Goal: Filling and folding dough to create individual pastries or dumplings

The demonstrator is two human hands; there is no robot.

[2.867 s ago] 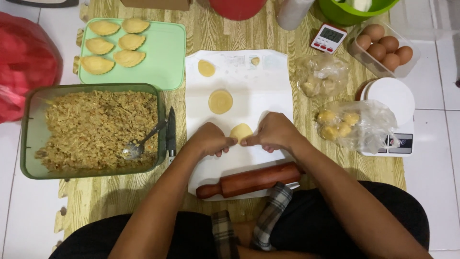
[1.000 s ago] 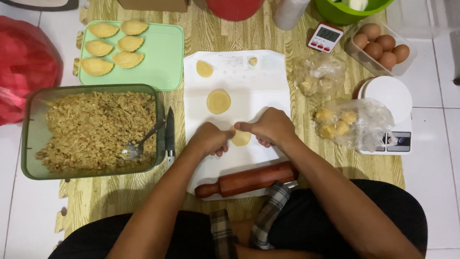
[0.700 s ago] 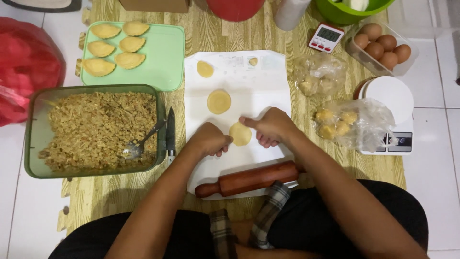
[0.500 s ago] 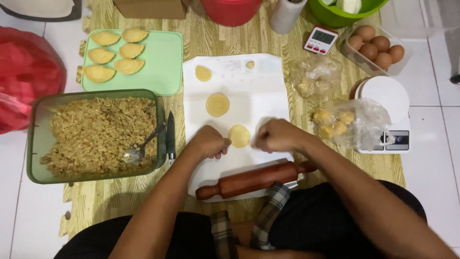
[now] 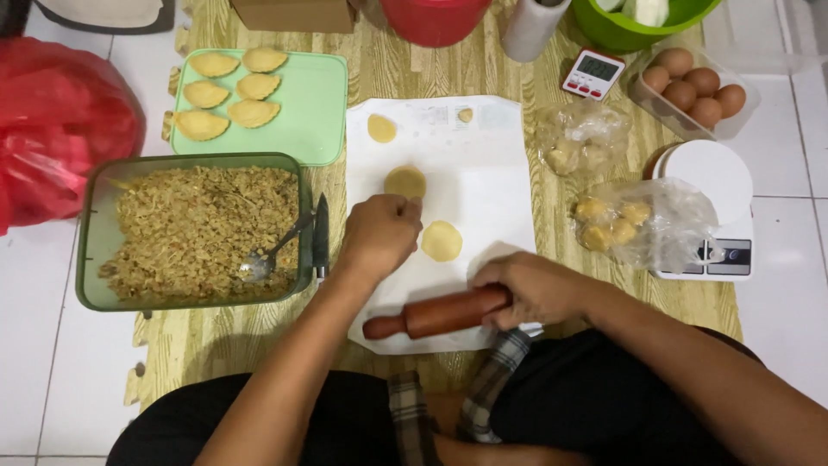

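A flattened round of pale dough (image 5: 442, 241) lies on the white mat (image 5: 483, 173). My left hand (image 5: 379, 233) rests curled on the mat just left of that round, its fingers near a second dough disc (image 5: 404, 182). Closed around the right end of the brown wooden rolling pin (image 5: 431, 317) is my right hand (image 5: 530, 289), at the mat's near edge. A smaller dough disc (image 5: 381, 129) and a tiny dough bit (image 5: 465, 115) sit farther back.
A green glass dish of crumbly filling (image 5: 194, 229) holds a spoon (image 5: 267, 255); a knife (image 5: 321, 237) lies beside it. Folded pastries (image 5: 228, 91) sit on a green tray (image 5: 310, 112). Bags of dough balls (image 5: 634, 224), a white scale (image 5: 716, 203), eggs (image 5: 694, 82), a timer (image 5: 593, 73) stand right.
Both hands were pressing the dough ball together; the dough is now flat and uncovered. My right hand has drawn back and taken hold of the rolling pin. The left hand shifted slightly left.
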